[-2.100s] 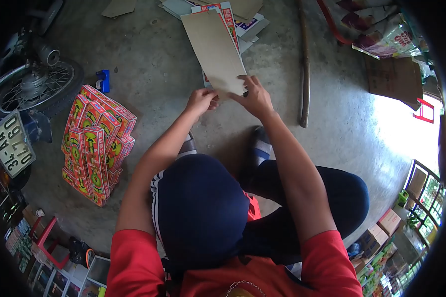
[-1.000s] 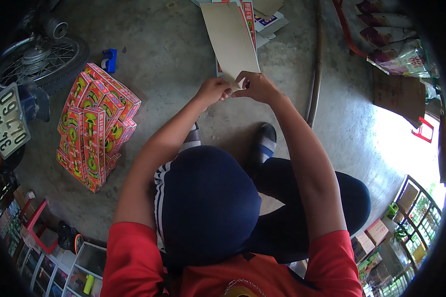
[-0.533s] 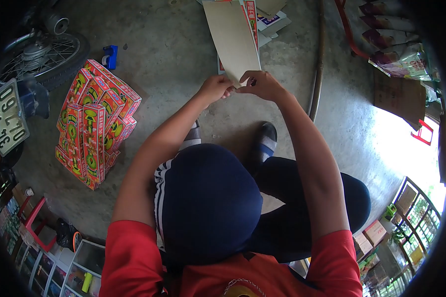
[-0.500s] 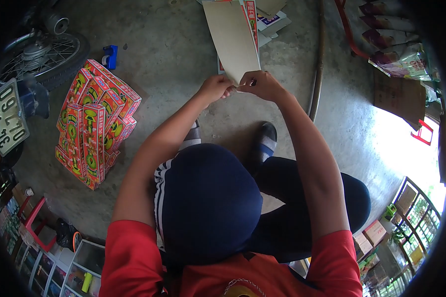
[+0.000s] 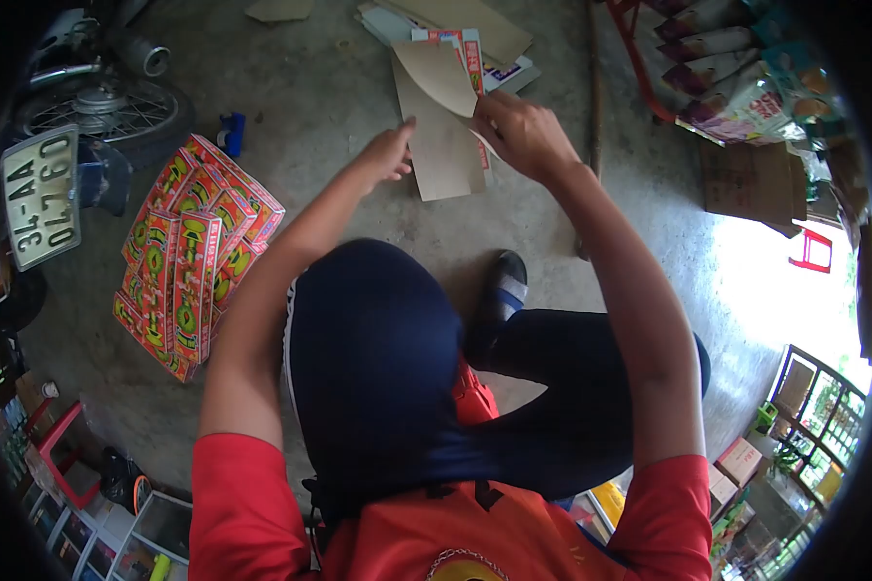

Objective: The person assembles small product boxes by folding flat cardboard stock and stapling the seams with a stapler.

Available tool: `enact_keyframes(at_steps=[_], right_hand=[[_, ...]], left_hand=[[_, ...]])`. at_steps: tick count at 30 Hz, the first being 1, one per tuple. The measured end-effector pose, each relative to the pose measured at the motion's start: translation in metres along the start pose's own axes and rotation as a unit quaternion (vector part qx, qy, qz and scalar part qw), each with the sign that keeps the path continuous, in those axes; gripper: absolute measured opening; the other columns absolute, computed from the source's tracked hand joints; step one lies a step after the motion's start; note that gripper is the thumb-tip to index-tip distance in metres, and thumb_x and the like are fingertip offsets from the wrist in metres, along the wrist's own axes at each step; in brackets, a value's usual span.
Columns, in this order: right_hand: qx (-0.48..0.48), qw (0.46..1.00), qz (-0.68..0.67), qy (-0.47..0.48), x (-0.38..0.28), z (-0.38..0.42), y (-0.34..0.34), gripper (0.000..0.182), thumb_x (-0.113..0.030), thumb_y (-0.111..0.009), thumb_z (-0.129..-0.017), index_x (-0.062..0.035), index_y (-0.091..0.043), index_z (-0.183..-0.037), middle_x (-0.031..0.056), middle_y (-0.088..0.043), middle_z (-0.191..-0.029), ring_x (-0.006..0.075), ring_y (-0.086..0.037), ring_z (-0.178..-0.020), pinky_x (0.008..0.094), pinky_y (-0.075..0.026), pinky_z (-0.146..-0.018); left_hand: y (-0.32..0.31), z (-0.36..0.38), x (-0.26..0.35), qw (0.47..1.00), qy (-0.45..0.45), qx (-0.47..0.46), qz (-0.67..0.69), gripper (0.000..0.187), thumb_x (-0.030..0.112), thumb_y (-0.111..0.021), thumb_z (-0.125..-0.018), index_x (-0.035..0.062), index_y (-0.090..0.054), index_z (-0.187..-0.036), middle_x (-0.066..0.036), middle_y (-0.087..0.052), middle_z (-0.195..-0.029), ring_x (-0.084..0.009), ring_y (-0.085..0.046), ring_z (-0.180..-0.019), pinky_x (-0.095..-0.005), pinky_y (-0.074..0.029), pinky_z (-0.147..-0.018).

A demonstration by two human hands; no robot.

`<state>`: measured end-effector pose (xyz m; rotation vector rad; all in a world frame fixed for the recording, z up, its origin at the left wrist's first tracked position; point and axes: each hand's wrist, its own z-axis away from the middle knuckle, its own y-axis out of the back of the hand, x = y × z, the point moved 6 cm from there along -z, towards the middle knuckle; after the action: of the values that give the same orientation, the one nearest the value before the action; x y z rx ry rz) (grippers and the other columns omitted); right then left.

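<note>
My right hand (image 5: 528, 134) is closed on the edge of a thin brown cardboard sheet (image 5: 438, 77), which curls up from its far end towards my fingers. Beneath the curl lies another stretch of plain brown cardboard (image 5: 448, 167), flat on the pile on the floor. Just off its left edge is my left hand (image 5: 388, 155), fingers apart and nothing held in them. Red printed card (image 5: 472, 53) shows along the right side of the pile.
Several red printed boxes (image 5: 194, 254) are stacked on the floor at left, by a blue tape dispenser (image 5: 231, 134). A motorcycle wheel (image 5: 102, 111) stands behind them. More cardboard pieces (image 5: 489, 34) lie beyond the pile. Along the right runs a pole (image 5: 594, 116).
My hands were together, pinching the near end of the cardboard. Now the left has let go and moved left, while the right holds a curled edge farther away. The whole view has shifted.
</note>
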<state>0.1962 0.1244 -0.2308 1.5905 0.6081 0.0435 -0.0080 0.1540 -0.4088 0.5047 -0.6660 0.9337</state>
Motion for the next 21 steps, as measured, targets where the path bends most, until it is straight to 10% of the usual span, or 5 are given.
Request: enact_keyframes(at_steps=[7, 13, 18, 21], right_hand=[[0.118, 0.962, 0.144, 0.199, -0.109, 0.011, 0.156, 0.016, -0.022, -0.067, -0.093, -0.0083, -0.063, -0.099, 0.0055, -0.064, -0.098, 0.0267, -0.069, -0.089, 0.0427, -0.056, -0.08], [0.156, 0.918, 0.189, 0.313, -0.211, 0.081, 0.196, 0.015, -0.017, -0.067, -0.08, -0.0134, -0.064, -0.094, -0.0012, -0.059, -0.093, 0.0154, -0.064, -0.084, 0.0328, -0.053, -0.075], [0.16, 0.969, -0.023, 0.185, -0.19, 0.101, 0.216, 0.02, -0.021, -0.081, -0.085, -0.0097, -0.068, -0.096, 0.0044, -0.066, -0.1, 0.0218, -0.067, -0.082, 0.0374, -0.054, -0.071], [0.299, 0.949, -0.098, 0.005, -0.138, 0.104, 0.246, 0.04, -0.017, -0.081, -0.088, -0.0065, -0.071, -0.125, 0.0124, -0.07, -0.116, 0.0316, -0.071, -0.104, 0.04, -0.057, -0.088]], left_hand=[[0.044, 0.12, 0.178, 0.97, -0.049, -0.117, 0.209, 0.108, 0.083, -0.039, -0.096, -0.0101, -0.041, -0.151, -0.023, -0.07, -0.125, -0.0308, -0.075, -0.104, -0.0397, -0.064, -0.091], [0.032, 0.156, 0.198, 0.995, -0.097, -0.017, -0.011, 0.048, 0.045, -0.072, -0.098, 0.0078, -0.07, -0.128, -0.007, -0.075, -0.119, -0.0176, -0.075, -0.099, -0.0343, -0.061, -0.089], [0.011, 0.211, 0.225, 0.973, -0.229, 0.005, -0.01, 0.036, 0.032, -0.068, -0.103, 0.0019, -0.069, -0.123, -0.005, -0.075, -0.106, -0.0139, -0.073, -0.096, -0.0334, -0.059, -0.083], [-0.01, 0.247, 0.237, 0.956, -0.282, -0.034, -0.066, 0.038, 0.032, -0.069, -0.103, 0.0009, -0.068, -0.125, -0.005, -0.075, -0.106, -0.011, -0.07, -0.097, -0.0308, -0.056, -0.087]])
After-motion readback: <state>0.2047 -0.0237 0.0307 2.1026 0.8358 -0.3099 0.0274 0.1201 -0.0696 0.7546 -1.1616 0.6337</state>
